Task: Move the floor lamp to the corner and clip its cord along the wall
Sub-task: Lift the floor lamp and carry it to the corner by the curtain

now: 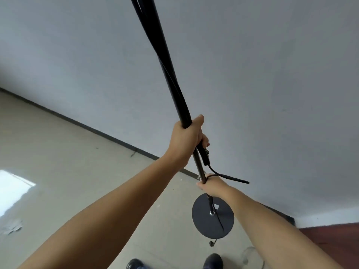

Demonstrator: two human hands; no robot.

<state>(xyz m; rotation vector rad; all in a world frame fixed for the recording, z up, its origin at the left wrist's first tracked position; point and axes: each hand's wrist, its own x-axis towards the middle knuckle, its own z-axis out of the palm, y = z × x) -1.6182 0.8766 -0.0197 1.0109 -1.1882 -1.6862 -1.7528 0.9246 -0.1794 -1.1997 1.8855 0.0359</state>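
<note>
Now, line by line:
Left hand [186, 136]: wrapped tight round the black lamp pole [165, 61], higher up, pinning the cord [225, 174] and its inline switch [205, 154] against it.
Right hand [210, 184]: closed round the pole lower down, just above the base.
Floor lamp: tilted, pole slanting up out of view; round dark base [212, 215] appears lifted off the pale floor [77, 162], though contact cannot be told.
Position: near the grey wall [272, 94], beside its dark skirting.
Shoes [212, 261]: at the bottom edge.
</note>
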